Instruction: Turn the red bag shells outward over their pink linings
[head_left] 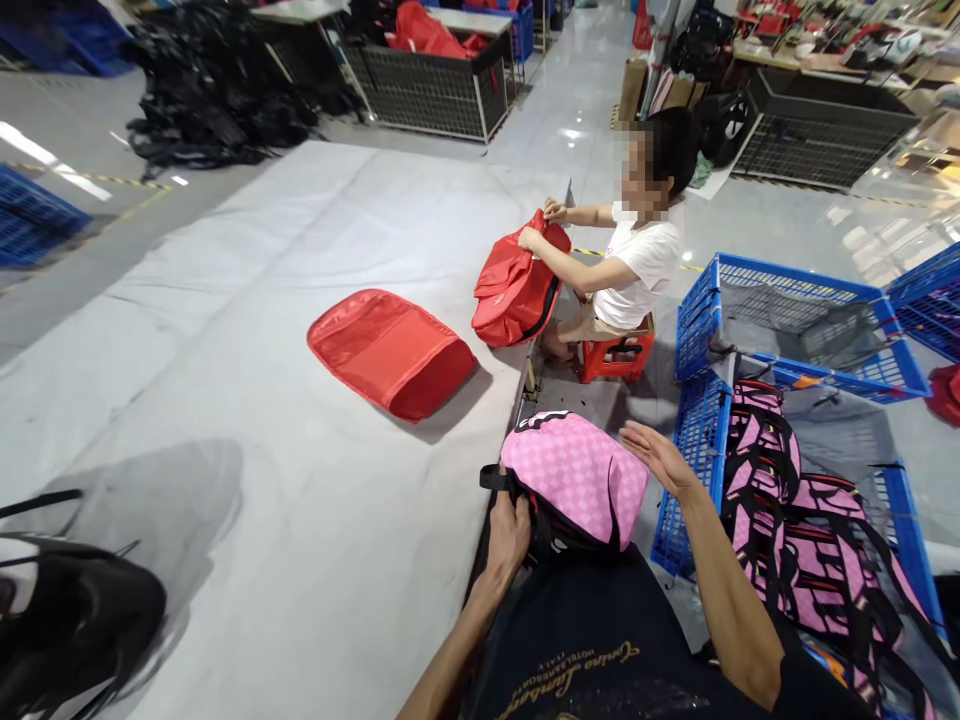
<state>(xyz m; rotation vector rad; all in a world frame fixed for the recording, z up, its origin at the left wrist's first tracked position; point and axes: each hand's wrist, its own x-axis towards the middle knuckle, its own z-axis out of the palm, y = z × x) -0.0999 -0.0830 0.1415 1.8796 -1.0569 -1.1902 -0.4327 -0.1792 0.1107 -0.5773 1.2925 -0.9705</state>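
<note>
A bag workshop floor, seen from my seat.

I sit at a long grey-covered table (247,330) where a flat red bag (391,352) lies at twelve o'clock; at one o'clock a person on a red stool (616,358) works another red bag (517,285). Blue plastic crates (806,325) at two and three o'clock hold stacked pink backpacks (802,520). Wire bins (431,90) and heaps of black bags (214,85) line the shiny floor at eleven o'clock.
</note>
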